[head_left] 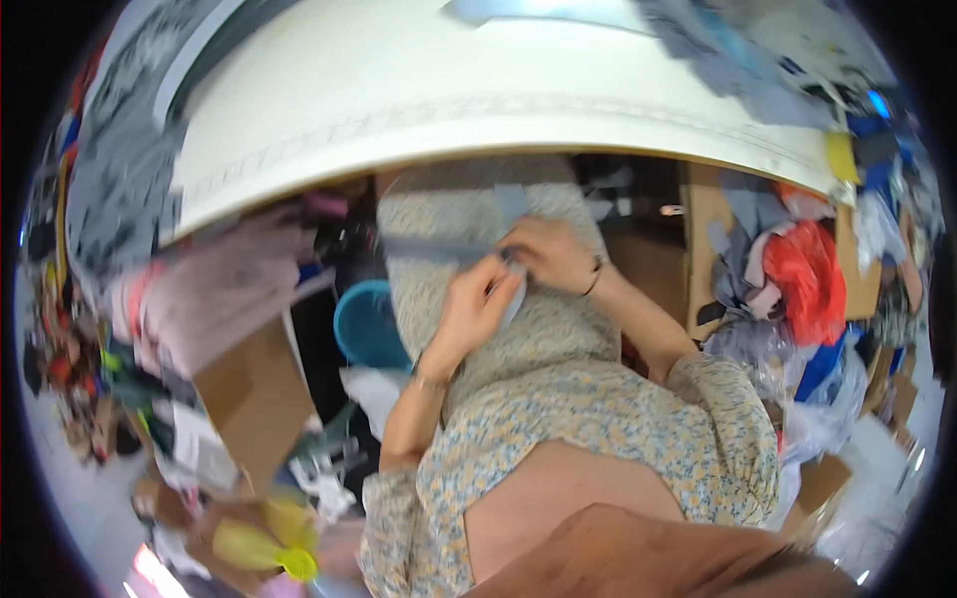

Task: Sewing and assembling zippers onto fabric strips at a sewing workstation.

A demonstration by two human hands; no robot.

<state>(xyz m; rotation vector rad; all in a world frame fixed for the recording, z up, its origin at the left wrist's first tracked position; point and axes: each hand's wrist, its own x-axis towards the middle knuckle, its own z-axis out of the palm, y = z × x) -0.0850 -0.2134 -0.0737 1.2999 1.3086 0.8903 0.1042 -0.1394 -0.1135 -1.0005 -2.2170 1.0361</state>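
Over my lap, in the floral dress (558, 329), my two hands meet at a grey fabric strip (434, 248). My left hand (477, 304) is closed, its fingers pinching the strip near one end. Bent over the same spot, my right hand (551, 252) also grips the strip, its fingertips touching those of the left. One length of the strip runs out to the left, slightly blurred. A pale piece (516, 297) shows beside my left hand; whether it belongs to the strip I cannot tell. Another small grey piece (510, 202) lies on the dress beyond my right hand.
Ahead stands a white table (419, 90) with grey cloth (125, 149) at its left. A blue bucket (369, 324) is left of my lap, beside a cardboard box (254, 404). A red plastic bag (805, 284) sits on the right. A yellow fan (296, 563) is at lower left.
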